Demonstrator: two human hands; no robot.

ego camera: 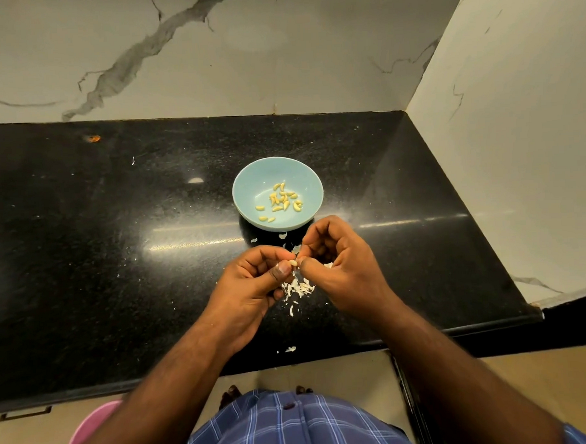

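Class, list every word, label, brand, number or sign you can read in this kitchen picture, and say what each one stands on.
There are none to read. The blue bowl, the black counter, the marble wall and the checked cloth bear no lettering. The clove pinched between the left hand and the right hand is also unmarked.

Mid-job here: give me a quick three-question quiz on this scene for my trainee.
1. True or false: the blue bowl holds peeled cloves.
2. The peel scraps lie mostly: A) in the bowl, B) on the black counter under the hands, C) on the floor.
3. Fill in: the left hand and the right hand both pinch one small ____.
Key: 1 true; 2 B; 3 clove.
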